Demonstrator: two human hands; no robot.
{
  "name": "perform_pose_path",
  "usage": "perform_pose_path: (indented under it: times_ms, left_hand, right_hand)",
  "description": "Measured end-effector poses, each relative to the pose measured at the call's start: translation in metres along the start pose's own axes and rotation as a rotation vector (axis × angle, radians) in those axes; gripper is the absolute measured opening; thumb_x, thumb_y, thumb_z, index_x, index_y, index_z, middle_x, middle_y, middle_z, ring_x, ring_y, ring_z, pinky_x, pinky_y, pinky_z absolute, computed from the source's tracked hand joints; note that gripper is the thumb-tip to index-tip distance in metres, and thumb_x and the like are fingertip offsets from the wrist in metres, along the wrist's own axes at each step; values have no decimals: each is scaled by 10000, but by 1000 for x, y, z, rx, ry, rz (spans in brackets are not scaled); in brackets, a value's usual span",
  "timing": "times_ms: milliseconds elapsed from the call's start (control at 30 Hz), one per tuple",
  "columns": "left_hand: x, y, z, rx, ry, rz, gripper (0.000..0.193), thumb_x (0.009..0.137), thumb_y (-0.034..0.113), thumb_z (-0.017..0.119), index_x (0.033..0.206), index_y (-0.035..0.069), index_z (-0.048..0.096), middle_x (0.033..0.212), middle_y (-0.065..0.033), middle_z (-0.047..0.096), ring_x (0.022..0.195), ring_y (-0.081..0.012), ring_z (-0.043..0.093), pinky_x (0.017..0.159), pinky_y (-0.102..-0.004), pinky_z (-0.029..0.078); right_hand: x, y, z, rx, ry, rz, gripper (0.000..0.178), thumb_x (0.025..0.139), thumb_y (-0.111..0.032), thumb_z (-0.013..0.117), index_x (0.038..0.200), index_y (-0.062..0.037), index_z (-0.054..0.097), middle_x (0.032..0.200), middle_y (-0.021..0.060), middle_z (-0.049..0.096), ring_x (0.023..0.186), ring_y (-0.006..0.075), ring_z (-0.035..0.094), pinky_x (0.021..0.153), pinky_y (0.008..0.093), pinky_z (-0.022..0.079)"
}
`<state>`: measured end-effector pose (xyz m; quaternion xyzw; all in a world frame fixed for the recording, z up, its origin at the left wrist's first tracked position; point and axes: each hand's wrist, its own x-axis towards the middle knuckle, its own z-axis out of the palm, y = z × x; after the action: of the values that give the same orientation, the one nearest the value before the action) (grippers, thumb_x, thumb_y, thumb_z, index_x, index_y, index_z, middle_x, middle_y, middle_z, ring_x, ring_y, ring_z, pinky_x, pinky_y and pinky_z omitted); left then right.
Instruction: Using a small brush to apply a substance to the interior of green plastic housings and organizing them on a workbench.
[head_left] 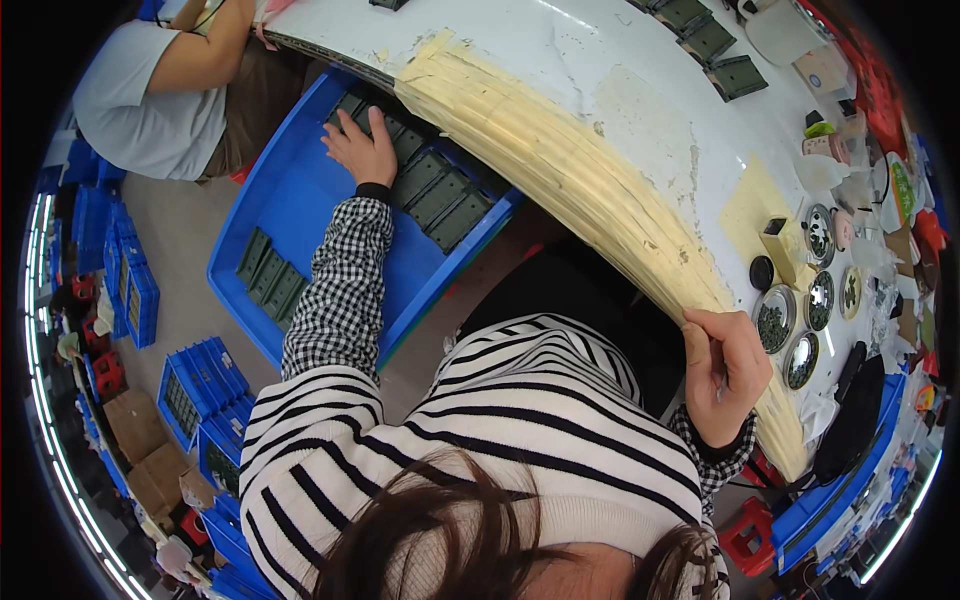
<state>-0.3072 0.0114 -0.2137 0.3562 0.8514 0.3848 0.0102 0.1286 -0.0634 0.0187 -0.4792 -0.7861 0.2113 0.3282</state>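
My left hand [362, 148] reaches into a blue plastic bin [285, 165], its fingers spread, and holds nothing. It is over a row of dark green rectangular pieces [438, 190] along the bin's table side; whether the fingertips touch them I cannot tell. More green pieces [268, 275] stand in the bin's near left corner. My right hand [728, 372] is at the table's edge, beside the layered yellow tape [560, 150] that covers it. Its fingers are curled in toward the thumb, and anything inside them is hidden.
Several round metal tins [775, 318] with dark bits sit on the white table [640, 110] at right, near a black cap [761, 272]. More green pieces [708, 40] lie at the far side. A co-worker [165, 90] sits at far left. Blue crates [205, 385] stand on the floor.
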Motion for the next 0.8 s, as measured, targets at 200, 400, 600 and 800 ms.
perform_pose_path:
  times_ms: [200, 400, 600, 800]
  left_hand:
    - [-97, 6, -47, 5, -274, 376, 858, 928, 535, 533, 1544, 68, 160, 1550, -347, 38, 1442, -513, 22, 1137, -625, 6]
    - [-116, 22, -36, 199, -388, 583, 859, 886, 543, 587, 1541, 130, 215, 1544, -337, 77, 1435, -519, 40, 1112, -665, 19]
    - [-112, 33, -6, 294, -285, 491, 842, 897, 555, 557, 1531, 101, 238, 1542, -328, 122, 1440, -501, 60, 1091, -694, 6]
    - [-102, 34, -18, 143, -186, 386, 739, 965, 480, 471, 1523, 57, 235, 1551, -287, 177, 1445, -479, 95, 1099, -685, 23]
  right_hand:
    - [-3, 2, -5, -6, 5, 14, 168, 747, 70, 737, 892, -7, 698, 659, 61, 555, 516, 135, 452, 477, 249, 344]
    - [-1, -1, -4, 7, -3, 10, 159, 746, 65, 739, 882, -5, 697, 664, 66, 567, 525, 145, 473, 483, 254, 359]
    - [-4, 3, -6, 2, 10, -4, 163, 739, 66, 741, 879, -3, 695, 678, 83, 589, 544, 178, 523, 503, 267, 398]
    - [-12, 10, -15, 127, 57, 10, 355, 997, -273, 501, 914, 19, 685, 737, 116, 616, 615, 207, 575, 562, 301, 451]
